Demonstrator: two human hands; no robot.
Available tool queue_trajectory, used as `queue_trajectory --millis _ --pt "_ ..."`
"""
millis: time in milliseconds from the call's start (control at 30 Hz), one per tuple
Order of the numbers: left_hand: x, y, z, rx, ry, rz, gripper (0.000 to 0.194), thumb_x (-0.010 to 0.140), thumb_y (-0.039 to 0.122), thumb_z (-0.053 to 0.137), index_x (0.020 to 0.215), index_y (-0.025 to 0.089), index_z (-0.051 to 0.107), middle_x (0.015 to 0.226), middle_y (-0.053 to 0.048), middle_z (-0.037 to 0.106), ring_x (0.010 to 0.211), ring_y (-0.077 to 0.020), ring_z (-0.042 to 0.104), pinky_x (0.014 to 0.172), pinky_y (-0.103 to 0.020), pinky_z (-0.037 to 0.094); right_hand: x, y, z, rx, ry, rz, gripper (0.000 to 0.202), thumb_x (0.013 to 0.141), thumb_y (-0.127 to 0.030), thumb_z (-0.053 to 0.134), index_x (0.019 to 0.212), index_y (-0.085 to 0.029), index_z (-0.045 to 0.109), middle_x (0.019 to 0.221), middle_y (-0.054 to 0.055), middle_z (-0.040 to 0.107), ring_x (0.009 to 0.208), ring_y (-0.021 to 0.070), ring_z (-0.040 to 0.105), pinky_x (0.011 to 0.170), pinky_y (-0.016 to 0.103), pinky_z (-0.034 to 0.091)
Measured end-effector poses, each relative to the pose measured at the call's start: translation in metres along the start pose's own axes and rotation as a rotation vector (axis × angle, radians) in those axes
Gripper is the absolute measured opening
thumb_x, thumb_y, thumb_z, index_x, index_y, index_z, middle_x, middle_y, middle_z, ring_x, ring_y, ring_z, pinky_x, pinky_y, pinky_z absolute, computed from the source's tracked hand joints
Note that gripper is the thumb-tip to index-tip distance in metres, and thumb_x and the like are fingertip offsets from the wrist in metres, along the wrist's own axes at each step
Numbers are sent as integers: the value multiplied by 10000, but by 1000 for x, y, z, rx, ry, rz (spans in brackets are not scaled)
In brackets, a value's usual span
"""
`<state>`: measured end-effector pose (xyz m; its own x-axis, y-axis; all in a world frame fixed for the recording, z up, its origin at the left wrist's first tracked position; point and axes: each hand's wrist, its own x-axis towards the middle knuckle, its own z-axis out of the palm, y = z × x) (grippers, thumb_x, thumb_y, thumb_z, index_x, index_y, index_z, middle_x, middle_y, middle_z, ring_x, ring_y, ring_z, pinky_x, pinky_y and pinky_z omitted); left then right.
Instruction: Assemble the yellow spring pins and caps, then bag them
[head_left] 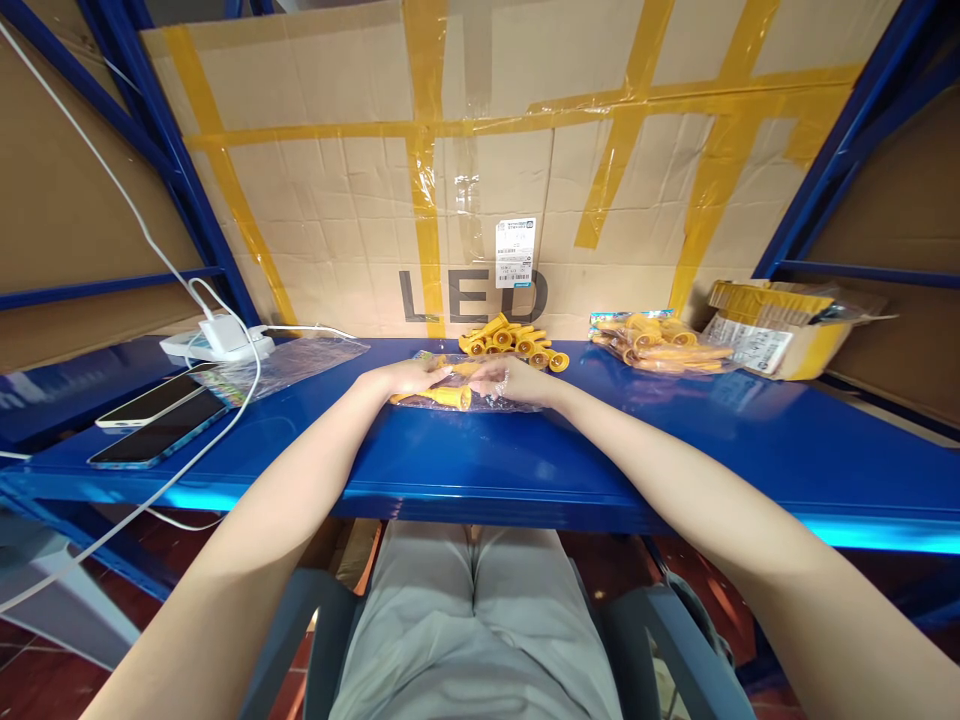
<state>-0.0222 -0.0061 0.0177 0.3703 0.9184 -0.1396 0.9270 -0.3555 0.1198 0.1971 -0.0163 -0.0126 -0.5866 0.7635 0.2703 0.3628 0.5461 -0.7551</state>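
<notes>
On the blue table in front of me lies a clear plastic bag [499, 404] with yellow horn-shaped pieces [450, 398] in it, their ends flared. My left hand [409, 376] grips the bag's left part, thumb on top. At its right part, my right hand [514, 380] has its fingers curled on the film; the fingertips are partly lost in the shine. Just behind both hands sits a loose pile of similar yellow pieces [510, 338], some with their round open ends toward me.
A filled bag of yellow pieces [652, 343] lies right, beside an open taped carton [787, 330]. At left are two phones [161, 430], a flat clear bag [292, 368], and a white charger [225, 337] with trailing cable. Taped cardboard [337, 220] walls the back.
</notes>
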Motion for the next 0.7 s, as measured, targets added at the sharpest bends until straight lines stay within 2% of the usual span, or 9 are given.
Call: queue_trajectory --millis 133,300,467,567,700 --pt "1 -1 1 -6 23 13 861 848 744 125 1471 180 315 1516 -89 304 1378 -277 320 1118 -359 246 -2 -1 -1 -21 -42 -20 207 751 -328 646 830 -149 714 810 39 684 709 144 587 678 280 462" --pt "0 0 1 -56 26 77 843 842 749 158 1453 205 362 1474 -65 392 1328 -274 404 1089 -344 299 -4 -5 2 -16 -63 -38 169 766 -278 610 783 -140 708 567 -19 589 542 102 514 554 238 415" --pt "-2 3 0 -51 24 67 843 845 742 166 1437 187 394 1462 -76 411 1317 -282 417 1076 -342 313 -9 -18 -2 60 -143 50 240 787 -337 605 814 -123 709 506 -32 559 416 63 425 464 221 359" --pt "-3 3 0 -54 23 87 836 846 740 168 1457 199 356 1485 -61 373 1333 -278 395 1085 -339 301 -10 -21 -6 61 -202 58 282 776 -381 621 793 -115 712 523 -15 576 422 66 438 450 220 347" --pt "-1 1 1 -48 23 78 860 838 753 156 1463 191 339 1496 -72 347 1351 -279 368 1101 -358 278 -10 -16 -5 -3 -184 27 291 748 -388 651 864 -133 728 520 -27 583 432 68 437 471 222 358"
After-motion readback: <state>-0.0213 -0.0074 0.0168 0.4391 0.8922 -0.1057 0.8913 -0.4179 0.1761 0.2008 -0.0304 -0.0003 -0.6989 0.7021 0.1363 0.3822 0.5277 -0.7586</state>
